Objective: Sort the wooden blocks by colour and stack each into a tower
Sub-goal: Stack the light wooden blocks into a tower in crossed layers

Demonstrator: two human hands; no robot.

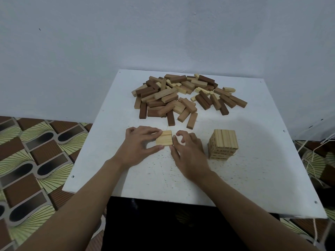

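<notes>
Pale blocks [164, 139] lie flat, long axes left-right, gripped by left hand [137, 144].

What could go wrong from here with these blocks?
1. The right hand works close beside the tower; a bump could topple it.
2. The row pinched by the left hand is loose blocks lying side by side; uneven squeezing could skew them, and anything stacked on top may lean.
3. The pile mixes several browns; close shades might get sorted wrongly.
</notes>
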